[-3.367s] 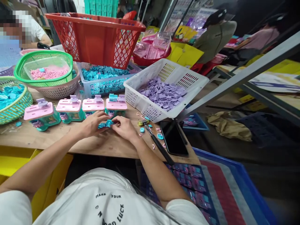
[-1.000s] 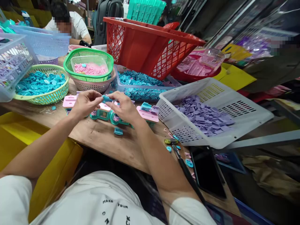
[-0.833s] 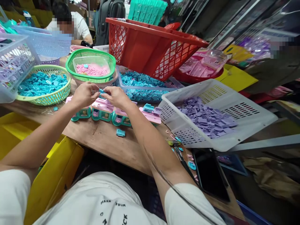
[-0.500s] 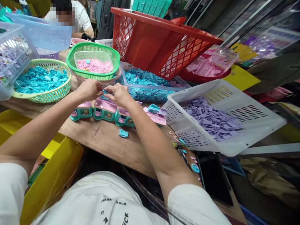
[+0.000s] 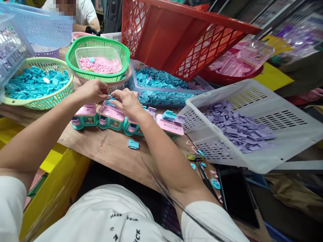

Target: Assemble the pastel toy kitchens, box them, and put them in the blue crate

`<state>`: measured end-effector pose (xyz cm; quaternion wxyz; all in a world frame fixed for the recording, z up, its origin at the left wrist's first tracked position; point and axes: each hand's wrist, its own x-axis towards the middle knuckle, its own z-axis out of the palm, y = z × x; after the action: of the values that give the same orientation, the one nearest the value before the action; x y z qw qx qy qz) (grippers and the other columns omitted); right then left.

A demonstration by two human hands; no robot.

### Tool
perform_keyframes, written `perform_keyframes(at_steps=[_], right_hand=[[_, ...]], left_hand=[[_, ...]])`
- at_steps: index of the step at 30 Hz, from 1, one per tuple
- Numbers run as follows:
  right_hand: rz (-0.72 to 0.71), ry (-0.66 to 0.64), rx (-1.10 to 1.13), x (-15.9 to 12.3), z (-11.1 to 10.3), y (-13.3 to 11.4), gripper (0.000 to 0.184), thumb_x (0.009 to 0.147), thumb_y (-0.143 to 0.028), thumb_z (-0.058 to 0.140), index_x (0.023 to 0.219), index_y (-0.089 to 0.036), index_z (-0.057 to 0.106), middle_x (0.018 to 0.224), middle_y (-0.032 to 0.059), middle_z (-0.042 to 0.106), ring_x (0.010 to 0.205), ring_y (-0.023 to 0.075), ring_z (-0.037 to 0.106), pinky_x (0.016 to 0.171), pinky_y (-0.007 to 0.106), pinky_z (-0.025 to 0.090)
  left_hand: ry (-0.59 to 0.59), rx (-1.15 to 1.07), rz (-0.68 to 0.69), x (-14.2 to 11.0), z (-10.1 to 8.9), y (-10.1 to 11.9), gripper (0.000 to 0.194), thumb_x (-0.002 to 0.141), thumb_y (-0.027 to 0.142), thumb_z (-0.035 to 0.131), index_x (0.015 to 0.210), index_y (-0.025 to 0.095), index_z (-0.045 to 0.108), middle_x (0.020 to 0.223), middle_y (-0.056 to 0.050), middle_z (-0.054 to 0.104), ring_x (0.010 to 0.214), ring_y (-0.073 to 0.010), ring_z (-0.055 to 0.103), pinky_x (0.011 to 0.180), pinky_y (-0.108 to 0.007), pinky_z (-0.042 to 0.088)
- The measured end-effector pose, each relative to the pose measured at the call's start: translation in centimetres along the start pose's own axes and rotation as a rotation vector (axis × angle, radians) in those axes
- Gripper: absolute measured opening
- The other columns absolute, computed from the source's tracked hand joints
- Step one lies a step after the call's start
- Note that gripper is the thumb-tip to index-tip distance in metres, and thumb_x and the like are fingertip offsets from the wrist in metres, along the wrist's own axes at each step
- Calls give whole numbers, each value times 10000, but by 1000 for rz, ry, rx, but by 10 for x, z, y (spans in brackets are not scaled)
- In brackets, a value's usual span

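Note:
Several small toy vehicles with pink tops and teal bodies stand in a row on the wooden table. Over the second toy vehicle from the left [image 5: 111, 117], my left hand [image 5: 94, 91] and my right hand [image 5: 129, 102] meet, fingers closed around a small blue plastic piece [image 5: 110, 102] at its pink top. Fingers hide part of this piece. The rightmost toy vehicle [image 5: 169, 125] carries a blue piece [image 5: 169, 116] and a purple piece [image 5: 180, 119] on top. In front of the row lies a loose blue piece [image 5: 133, 144].
Behind the toys stand a green basket [image 5: 126, 69] holding a tub of pink bits, a yellow-green basket [image 5: 72, 90] of blue parts and a clear bin [image 5: 174, 93]. A red crate [image 5: 156, 40] leans above. At right are a white basket [image 5: 242, 161], a screwdriver [image 5: 195, 157] and a dark tablet [image 5: 237, 195].
The view has tilted slightly downward. My fingers have drawn closer together around the blue piece at the second toy's top. The toys stay in their row.

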<state>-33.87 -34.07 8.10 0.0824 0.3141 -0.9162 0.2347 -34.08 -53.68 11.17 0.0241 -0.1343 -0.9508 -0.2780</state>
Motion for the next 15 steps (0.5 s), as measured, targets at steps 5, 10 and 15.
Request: perform_keyframes(at_steps=[5,10,15], right_hand=[[-42,52,-84,3,7,2,298,1011,-398,600,1246,-238,691,1100,86,700,1173,294,551,1079,522,299],[-108,117,-226,-29,-13,-19,333,1024,-374,575,1316,-226,636,1252,121,646,1279,327,473,1068,523,329],[-101,-14,-268,-140,-9,-26,274,1018,-392,575,1157,-197,707,1125,138,660,1067,297,567,885,410,469]], left_hand=[[19,161,47,-1,-4,5,175,783,327,732,779,153,743,599,-5,599,655,-168,569,690,-292,403],[170,401,86,-16,-2,25,198,799,361,739,888,188,773,858,-85,720,894,-265,640,849,-390,474],[269,218,368,-93,52,49,230,902,321,579,1008,168,714,1043,-111,714,991,-269,648,866,-395,507]])
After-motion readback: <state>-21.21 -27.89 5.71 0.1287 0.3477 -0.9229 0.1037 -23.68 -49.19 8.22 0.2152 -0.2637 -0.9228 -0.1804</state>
